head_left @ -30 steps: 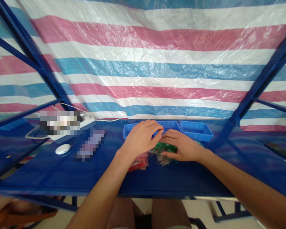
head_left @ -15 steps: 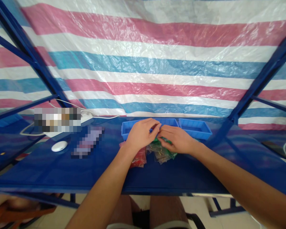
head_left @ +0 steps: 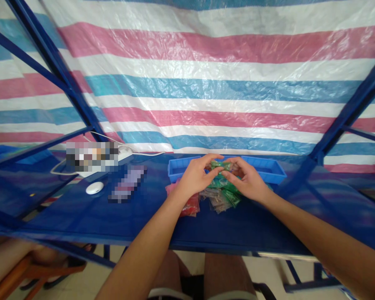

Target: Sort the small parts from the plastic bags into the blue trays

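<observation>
My left hand (head_left: pixel 195 177) and my right hand (head_left: pixel 249 180) meet over a blue table (head_left: pixel 81 216), both pinching a small clear bag with green contents (head_left: pixel 220 165) lifted a little above the surface. Below them lies a pile of more small bags, green and brownish ones (head_left: pixel 220 196) and red ones (head_left: pixel 192 205) at the left. Two shallow blue trays stand just behind the hands, one on the left (head_left: pixel 176 166) and one on the right (head_left: pixel 270 168).
A white round object (head_left: pixel 94 188) and a white power strip with cables (head_left: pixel 125 155) lie at the left of the table. Blue metal frame bars (head_left: pixel 340 121) rise on both sides. A striped tarp (head_left: pixel 206 83) hangs behind. Another person's leg (head_left: pixel 9 258) shows at lower left.
Both hands have risen from the pile, lifting a green bag between their fingertips. The view has shifted slightly right.
</observation>
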The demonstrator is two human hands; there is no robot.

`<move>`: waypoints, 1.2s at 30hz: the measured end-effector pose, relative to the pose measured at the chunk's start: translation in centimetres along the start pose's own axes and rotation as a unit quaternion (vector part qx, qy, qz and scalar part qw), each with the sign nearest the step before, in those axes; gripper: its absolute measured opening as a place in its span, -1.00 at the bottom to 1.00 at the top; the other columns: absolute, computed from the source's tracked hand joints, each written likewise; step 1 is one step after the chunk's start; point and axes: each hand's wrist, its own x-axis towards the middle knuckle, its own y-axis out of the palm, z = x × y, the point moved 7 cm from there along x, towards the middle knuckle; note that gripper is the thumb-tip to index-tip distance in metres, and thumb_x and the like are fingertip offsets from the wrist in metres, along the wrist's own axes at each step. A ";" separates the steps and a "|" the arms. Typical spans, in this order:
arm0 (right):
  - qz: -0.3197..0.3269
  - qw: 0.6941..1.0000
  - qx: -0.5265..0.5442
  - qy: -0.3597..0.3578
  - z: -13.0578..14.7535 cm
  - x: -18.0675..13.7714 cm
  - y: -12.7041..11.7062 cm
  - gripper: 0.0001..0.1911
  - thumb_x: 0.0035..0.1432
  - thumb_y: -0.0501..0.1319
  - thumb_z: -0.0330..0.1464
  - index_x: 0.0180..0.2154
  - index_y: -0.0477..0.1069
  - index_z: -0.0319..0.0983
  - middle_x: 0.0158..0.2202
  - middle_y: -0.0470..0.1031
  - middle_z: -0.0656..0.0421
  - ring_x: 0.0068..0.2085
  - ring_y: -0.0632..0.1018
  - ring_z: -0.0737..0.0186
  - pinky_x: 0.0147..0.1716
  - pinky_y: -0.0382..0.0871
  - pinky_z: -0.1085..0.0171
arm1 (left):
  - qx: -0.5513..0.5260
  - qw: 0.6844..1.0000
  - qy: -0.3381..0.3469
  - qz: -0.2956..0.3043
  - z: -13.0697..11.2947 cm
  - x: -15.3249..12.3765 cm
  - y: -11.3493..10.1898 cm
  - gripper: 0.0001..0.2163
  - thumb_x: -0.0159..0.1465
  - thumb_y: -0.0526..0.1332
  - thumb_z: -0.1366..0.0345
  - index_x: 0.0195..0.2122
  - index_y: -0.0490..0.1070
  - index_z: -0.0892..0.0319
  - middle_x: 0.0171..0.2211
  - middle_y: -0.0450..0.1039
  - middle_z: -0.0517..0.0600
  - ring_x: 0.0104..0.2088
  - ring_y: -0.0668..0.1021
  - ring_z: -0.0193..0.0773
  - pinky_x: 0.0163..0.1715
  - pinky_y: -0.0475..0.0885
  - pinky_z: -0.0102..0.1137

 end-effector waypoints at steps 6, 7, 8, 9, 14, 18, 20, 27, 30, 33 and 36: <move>0.017 0.994 0.104 0.032 -0.7 0.4 0.7 -0.64 0.25 0.38 -0.04 -0.08 0.44 -0.10 -0.32 0.62 0.20 -0.37 0.60 0.17 -0.35 0.53 0.19 | -0.093 0.994 -0.030 -0.040 1.3 0.2 -0.4 -0.59 0.36 0.35 0.11 0.19 0.48 0.12 -0.12 0.66 0.06 -0.16 0.68 -0.15 -0.15 0.58 -0.34; 0.015 0.993 0.109 0.035 -0.6 0.5 0.6 -0.65 0.25 0.38 -0.04 -0.10 0.45 -0.11 -0.33 0.62 0.20 -0.39 0.59 0.19 -0.37 0.52 0.20 | -0.092 0.995 -0.031 -0.036 1.4 0.2 -0.3 -0.60 0.36 0.35 0.10 0.16 0.50 0.12 -0.11 0.66 0.06 -0.14 0.69 -0.15 -0.15 0.58 -0.34; 0.011 0.993 0.112 0.038 -0.4 0.5 0.5 -0.65 0.24 0.39 -0.04 -0.11 0.45 -0.12 -0.34 0.63 0.20 -0.41 0.58 0.20 -0.38 0.51 0.20 | -0.089 0.995 -0.031 -0.031 1.6 0.2 -0.2 -0.62 0.35 0.36 0.10 0.13 0.53 0.12 -0.09 0.67 0.06 -0.14 0.69 -0.14 -0.14 0.59 -0.33; 0.008 0.993 0.115 0.040 -0.3 0.5 0.4 -0.65 0.24 0.40 -0.03 -0.13 0.46 -0.12 -0.33 0.63 0.20 -0.42 0.57 0.21 -0.39 0.51 0.20 | -0.087 0.995 -0.030 -0.025 1.7 0.2 0.0 -0.65 0.35 0.36 0.10 0.10 0.55 0.12 -0.07 0.67 0.07 -0.13 0.69 -0.13 -0.14 0.59 -0.33; -0.016 0.992 0.120 0.049 0.0 0.6 -0.1 -0.65 0.22 0.41 -0.03 -0.18 0.47 -0.13 -0.39 0.62 0.21 -0.45 0.57 0.20 -0.39 0.50 0.19 | -0.107 0.994 -0.025 -0.008 2.1 0.2 0.6 -0.64 0.34 0.37 0.14 0.11 0.54 0.15 -0.02 0.66 0.09 -0.12 0.70 -0.13 -0.12 0.61 -0.31; -0.043 0.992 0.110 0.051 0.1 0.5 -0.7 -0.66 0.23 0.40 -0.02 -0.19 0.48 -0.12 -0.43 0.59 0.24 -0.46 0.55 0.21 -0.41 0.47 0.20 | -0.094 0.995 -0.017 -0.010 1.8 0.2 0.6 -0.63 0.32 0.38 0.18 0.13 0.52 0.15 0.00 0.64 0.10 -0.15 0.69 -0.16 -0.12 0.61 -0.32; -0.040 0.991 0.115 0.048 0.4 0.5 -0.6 -0.65 0.20 0.42 -0.02 -0.18 0.49 -0.12 -0.40 0.58 0.24 -0.44 0.55 0.22 -0.40 0.49 0.21 | -0.084 0.996 -0.016 -0.007 1.6 0.1 0.5 -0.60 0.34 0.35 0.21 0.19 0.47 0.13 -0.07 0.63 0.08 -0.19 0.67 -0.19 -0.15 0.59 -0.33; -0.036 0.988 0.144 0.050 0.1 0.7 -0.6 -0.68 0.19 0.45 -0.06 -0.19 0.53 -0.14 -0.38 0.58 0.23 -0.43 0.54 0.25 -0.36 0.48 0.23 | -0.082 0.997 0.011 0.002 0.7 -0.2 0.6 -0.33 0.40 0.29 0.28 0.48 0.06 0.04 -0.12 0.57 0.04 -0.24 0.63 -0.27 -0.15 0.58 -0.37; -0.057 0.975 0.204 0.074 -1.0 0.8 -0.9 -0.73 0.24 0.42 -0.11 -0.22 0.52 -0.14 -0.40 0.56 0.24 -0.43 0.54 0.27 -0.36 0.45 0.25 | -0.037 0.998 0.049 -0.024 0.1 -0.1 0.2 -0.26 0.34 0.37 0.27 0.48 0.07 0.01 0.18 0.46 0.16 -0.05 0.63 -0.16 -0.08 0.61 -0.29; -0.070 0.949 0.285 0.115 -1.7 0.8 -0.8 -0.72 0.18 0.46 -0.14 -0.21 0.50 -0.15 -0.37 0.56 0.23 -0.42 0.53 0.28 -0.43 0.41 0.29 | 0.055 0.991 0.119 -0.034 -1.2 -0.3 -0.1 -0.23 0.26 0.45 0.26 0.45 0.17 -0.02 0.37 0.27 0.17 0.29 0.45 0.05 0.21 0.50 -0.07; -0.068 0.924 0.344 0.152 -1.5 0.6 -0.5 -0.56 0.09 0.53 -0.21 -0.05 0.47 -0.10 -0.46 0.50 0.30 -0.49 0.47 0.32 -0.56 0.24 0.36 | 0.120 0.977 0.176 -0.021 -1.9 -0.4 0.1 -0.38 0.30 0.41 0.31 0.38 0.31 -0.06 0.38 0.29 0.13 0.37 0.36 0.08 0.35 0.34 0.07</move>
